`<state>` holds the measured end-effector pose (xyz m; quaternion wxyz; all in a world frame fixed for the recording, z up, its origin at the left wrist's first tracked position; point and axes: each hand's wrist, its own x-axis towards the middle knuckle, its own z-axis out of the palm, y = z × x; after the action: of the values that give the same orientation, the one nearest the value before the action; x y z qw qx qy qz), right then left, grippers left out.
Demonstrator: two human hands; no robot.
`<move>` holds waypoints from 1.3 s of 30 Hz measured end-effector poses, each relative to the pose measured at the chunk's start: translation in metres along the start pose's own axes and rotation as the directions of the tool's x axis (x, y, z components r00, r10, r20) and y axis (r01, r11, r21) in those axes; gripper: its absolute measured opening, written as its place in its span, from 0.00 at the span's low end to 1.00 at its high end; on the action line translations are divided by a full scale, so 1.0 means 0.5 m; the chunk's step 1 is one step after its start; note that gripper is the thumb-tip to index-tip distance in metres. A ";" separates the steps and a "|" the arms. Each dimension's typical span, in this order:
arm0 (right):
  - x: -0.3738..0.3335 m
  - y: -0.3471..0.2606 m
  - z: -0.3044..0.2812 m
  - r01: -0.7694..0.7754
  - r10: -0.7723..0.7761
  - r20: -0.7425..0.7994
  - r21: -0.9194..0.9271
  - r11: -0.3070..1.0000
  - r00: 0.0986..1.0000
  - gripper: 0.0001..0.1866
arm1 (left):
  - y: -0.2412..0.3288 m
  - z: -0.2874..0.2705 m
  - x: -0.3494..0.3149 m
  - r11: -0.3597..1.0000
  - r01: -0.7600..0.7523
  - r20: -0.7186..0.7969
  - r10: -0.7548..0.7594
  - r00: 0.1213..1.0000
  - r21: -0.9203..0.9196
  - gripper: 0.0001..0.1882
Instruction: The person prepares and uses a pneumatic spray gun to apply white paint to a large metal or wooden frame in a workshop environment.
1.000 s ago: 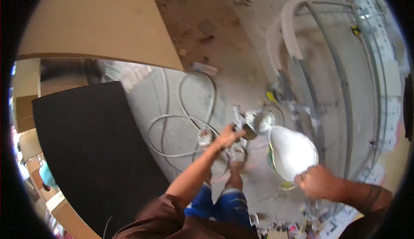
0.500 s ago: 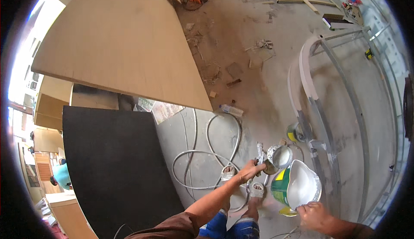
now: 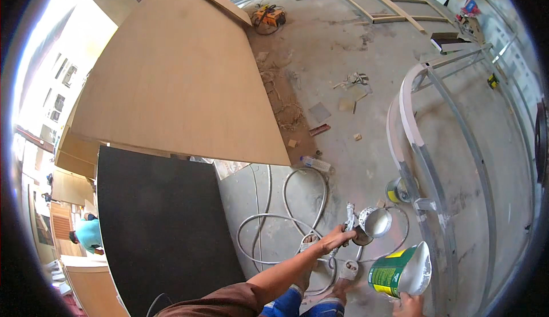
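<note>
My left hand (image 3: 336,238) is closed around the handle of a spray gun (image 3: 350,217). The gun's open cup (image 3: 366,227), splashed with white, has whitish paint inside. To its lower right, my right hand (image 3: 408,305) grips the bottom edge of a green and yellow paint can (image 3: 394,271). This can lies tilted, its white-coated mouth turned to the right. A gap separates the can from the cup. Only part of the right hand shows, low in the picture.
Grey hose (image 3: 289,220) loops over the floor by my feet. A curved metal frame (image 3: 434,191) stands at right, with another paint can (image 3: 394,191) beside it. Black (image 3: 166,220) and tan (image 3: 183,82) panels fill the left. A plastic bottle (image 3: 317,164) lies ahead; a person (image 3: 88,234) is far left.
The view has shifted, so the scene sits lower. The paint can has moved lower and away from the spray gun cup, and its mouth has turned further right. Both hands keep their hold.
</note>
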<state>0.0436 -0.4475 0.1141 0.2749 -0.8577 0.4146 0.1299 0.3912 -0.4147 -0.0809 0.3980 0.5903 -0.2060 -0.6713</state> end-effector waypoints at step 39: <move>-0.690 0.704 1.059 -0.735 0.957 -0.265 0.625 0.264 0.118 0.11 | -0.109 0.535 -0.083 0.988 0.096 0.534 -0.018 0.845 -0.117 0.32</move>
<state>-0.4440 -0.0978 -0.2900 0.1400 -0.3769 0.9109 -0.0924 0.1188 -0.4013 -0.0371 0.3455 0.3582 -0.2430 -0.8326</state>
